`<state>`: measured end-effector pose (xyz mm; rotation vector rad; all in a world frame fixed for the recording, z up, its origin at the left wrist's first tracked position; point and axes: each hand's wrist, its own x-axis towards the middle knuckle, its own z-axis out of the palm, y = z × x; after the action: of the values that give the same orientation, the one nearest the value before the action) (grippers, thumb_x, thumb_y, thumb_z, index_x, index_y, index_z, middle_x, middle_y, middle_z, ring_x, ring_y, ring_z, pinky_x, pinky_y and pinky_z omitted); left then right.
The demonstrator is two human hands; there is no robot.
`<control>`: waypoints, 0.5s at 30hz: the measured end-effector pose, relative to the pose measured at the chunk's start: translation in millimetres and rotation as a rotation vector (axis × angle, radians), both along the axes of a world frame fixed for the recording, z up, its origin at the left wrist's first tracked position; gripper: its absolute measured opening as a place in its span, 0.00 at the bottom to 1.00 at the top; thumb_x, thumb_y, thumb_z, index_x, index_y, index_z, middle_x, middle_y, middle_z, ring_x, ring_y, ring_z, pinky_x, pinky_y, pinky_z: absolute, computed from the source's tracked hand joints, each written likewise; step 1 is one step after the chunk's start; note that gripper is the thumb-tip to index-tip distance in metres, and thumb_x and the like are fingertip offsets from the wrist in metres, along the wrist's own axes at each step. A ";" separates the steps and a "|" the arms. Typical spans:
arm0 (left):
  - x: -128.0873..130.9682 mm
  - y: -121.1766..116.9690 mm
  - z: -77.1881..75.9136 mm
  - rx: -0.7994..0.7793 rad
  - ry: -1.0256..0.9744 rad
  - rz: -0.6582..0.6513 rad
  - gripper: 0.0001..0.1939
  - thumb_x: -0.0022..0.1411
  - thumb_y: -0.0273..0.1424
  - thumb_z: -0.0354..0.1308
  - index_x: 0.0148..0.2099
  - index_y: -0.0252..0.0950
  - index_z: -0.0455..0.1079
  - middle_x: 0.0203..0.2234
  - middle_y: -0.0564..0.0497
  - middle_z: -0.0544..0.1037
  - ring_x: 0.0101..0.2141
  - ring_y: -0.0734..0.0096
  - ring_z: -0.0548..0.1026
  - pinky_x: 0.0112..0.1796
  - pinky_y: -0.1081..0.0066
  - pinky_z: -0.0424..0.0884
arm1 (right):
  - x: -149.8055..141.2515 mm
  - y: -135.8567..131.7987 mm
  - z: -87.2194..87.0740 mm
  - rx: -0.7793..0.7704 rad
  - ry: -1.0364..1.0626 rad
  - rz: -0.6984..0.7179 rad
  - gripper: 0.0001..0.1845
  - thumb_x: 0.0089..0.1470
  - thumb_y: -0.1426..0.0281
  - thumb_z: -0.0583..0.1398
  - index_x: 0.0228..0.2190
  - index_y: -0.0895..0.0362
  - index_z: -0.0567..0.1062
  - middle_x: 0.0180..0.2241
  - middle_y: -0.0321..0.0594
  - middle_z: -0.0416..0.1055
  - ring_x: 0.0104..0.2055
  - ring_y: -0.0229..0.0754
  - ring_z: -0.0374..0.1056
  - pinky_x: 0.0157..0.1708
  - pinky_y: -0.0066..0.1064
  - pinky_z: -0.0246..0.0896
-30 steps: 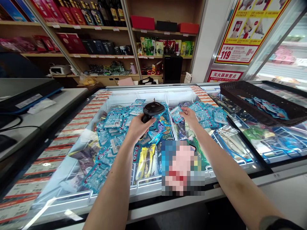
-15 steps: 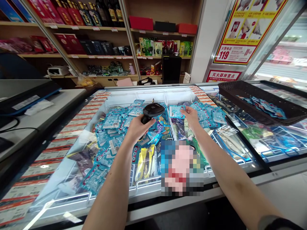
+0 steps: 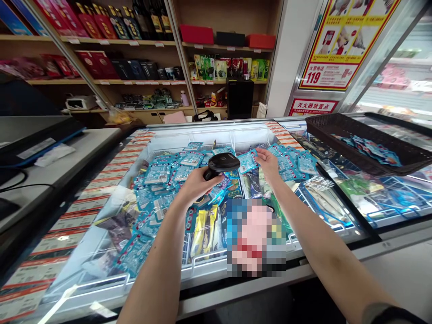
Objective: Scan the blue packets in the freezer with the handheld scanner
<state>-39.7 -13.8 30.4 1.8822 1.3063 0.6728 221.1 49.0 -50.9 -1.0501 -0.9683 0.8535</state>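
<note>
Blue and shiny, a small flat packet (image 3: 248, 161) is just right of a black barcode scanner (image 3: 223, 161). The right hand (image 3: 269, 163) pinches the packet's edge between thumb and fingers. The left hand (image 3: 196, 185) is wrapped round the scanner's handle. From where I stand, the two things seem to meet, but I can't tell if they touch.

A moment ago the packet was level; now it slants, with its left end lower. The scanner has moved a little to the right, nearer the packet. I think that means the two hands are working as a pair.

A big heap of blue packets (image 3: 158, 173) lies left of the scanner, and a smaller heap (image 3: 286, 163) lies right of it, past the right hand. Yellow packets (image 3: 200, 234) are on the near side of the scanner, in a chest freezer (image 3: 209, 300). Far right of the scanner sits a brown basket (image 3: 320, 128) with more blue packets (image 3: 373, 149) inside. Behind the scanner are shelves with bottles (image 3: 88, 21).
</note>
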 end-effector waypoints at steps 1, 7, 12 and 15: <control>0.1 0.1 -0.5 0.003 0.012 -0.004 0.21 0.53 0.49 0.57 0.37 0.35 0.69 0.14 0.54 0.68 0.16 0.73 0.66 0.20 0.73 0.59 | -0.7 -1.1 -0.5 -0.001 -0.026 -0.007 0.23 0.39 0.67 0.64 0.42 0.55 0.72 0.35 0.39 0.74 0.32 0.38 0.68 0.29 0.30 0.65; 3.7 -2.1 -1.5 -0.012 0.030 -0.017 0.21 0.53 0.49 0.58 0.37 0.35 0.69 0.16 0.53 0.70 0.17 0.73 0.67 0.19 0.74 0.59 | -3.5 -0.6 -9.8 0.017 -0.201 0.001 0.18 0.44 0.60 0.62 0.37 0.54 0.73 0.34 0.39 0.72 0.27 0.37 0.65 0.19 0.27 0.62; 4.6 -6.0 0.7 -0.061 -0.010 -0.006 0.22 0.52 0.49 0.58 0.37 0.34 0.69 0.16 0.54 0.69 0.16 0.73 0.67 0.18 0.74 0.58 | -2.1 0.8 -10.0 0.004 -0.222 0.087 0.18 0.41 0.62 0.64 0.36 0.55 0.75 0.33 0.39 0.73 0.34 0.41 0.68 0.35 0.35 0.67; 4.2 -6.9 2.8 -0.058 -0.020 0.000 0.22 0.52 0.49 0.58 0.36 0.34 0.69 0.16 0.54 0.69 0.16 0.72 0.66 0.18 0.73 0.58 | -1.1 -2.5 -5.9 -0.007 -0.176 0.071 0.21 0.40 0.63 0.64 0.40 0.55 0.73 0.36 0.40 0.73 0.35 0.40 0.69 0.36 0.36 0.68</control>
<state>-35.5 -20.7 33.3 1.8249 1.2999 0.6457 220.0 46.5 -56.8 -1.1160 -1.1572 0.8324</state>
